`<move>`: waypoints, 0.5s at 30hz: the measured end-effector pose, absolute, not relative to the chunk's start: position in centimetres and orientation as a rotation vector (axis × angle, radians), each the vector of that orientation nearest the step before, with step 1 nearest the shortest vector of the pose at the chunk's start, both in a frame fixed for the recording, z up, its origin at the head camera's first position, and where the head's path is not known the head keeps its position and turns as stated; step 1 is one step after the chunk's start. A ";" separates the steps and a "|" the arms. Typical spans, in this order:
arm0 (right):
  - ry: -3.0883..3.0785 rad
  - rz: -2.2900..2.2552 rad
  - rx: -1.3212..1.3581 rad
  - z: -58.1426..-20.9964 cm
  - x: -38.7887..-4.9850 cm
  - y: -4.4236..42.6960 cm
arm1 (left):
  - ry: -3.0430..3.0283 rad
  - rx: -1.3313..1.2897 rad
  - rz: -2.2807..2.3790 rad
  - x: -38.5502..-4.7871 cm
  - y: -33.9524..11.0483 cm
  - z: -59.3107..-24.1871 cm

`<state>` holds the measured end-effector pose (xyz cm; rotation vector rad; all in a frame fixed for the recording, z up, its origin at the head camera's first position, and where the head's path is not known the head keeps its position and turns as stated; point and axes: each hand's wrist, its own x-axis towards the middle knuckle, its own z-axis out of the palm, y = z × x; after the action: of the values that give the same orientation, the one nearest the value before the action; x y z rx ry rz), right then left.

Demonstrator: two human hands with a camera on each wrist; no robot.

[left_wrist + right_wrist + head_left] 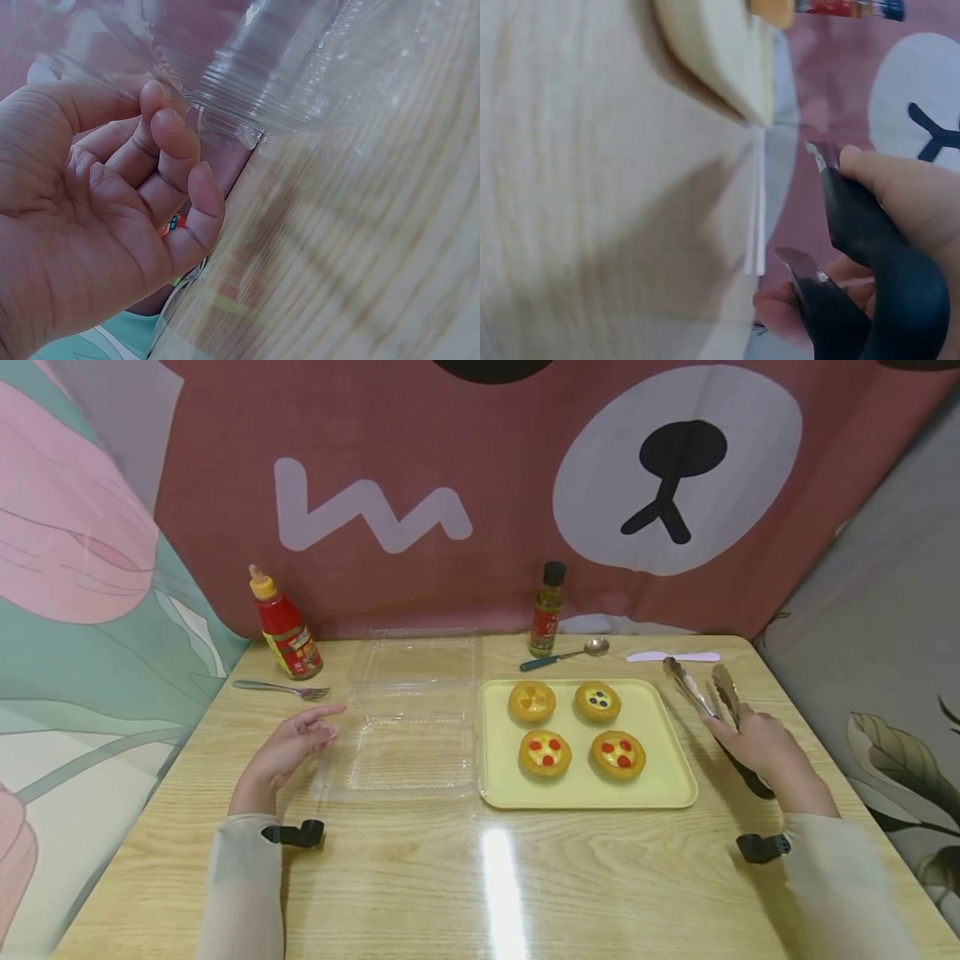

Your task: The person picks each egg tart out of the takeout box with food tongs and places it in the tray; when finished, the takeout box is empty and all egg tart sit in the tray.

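Observation:
In the head view my right hand (761, 743) grips a pair of metal tongs (693, 689) with black handles, right of a yellow tray (678, 789). The tongs' arms stand apart with nothing between them. In the right wrist view the thumb and fingers lie around the black handles (855, 210). My left hand (288, 747) hovers at the left edge of a clear plastic container (412, 756), its lid (420, 660) laid back. The fingers are loosely bent, thumb and index apart in the head view. Several egg tarts with toppings, such as a red-dotted tart (545, 754), sit on the tray.
Behind the tray are an oil bottle (547, 610), a spoon (566, 654) and a pale purple knife (673, 657). At the left stand a red sauce bottle (288, 631) and, before it, a fork (281, 688). A printed cloth rises behind the wooden table (405, 877).

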<state>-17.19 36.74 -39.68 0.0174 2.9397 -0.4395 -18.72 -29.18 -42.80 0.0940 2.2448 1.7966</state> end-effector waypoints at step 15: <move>2.877 -0.358 0.171 -41.9 -17.9 36.6 | 2.259 0.097 1.795 -18.6 -28.9 -42.6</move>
<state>-17.93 36.57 -41.86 0.1708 2.8771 -0.3579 -18.56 -28.94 -42.63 0.0973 2.2585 1.7949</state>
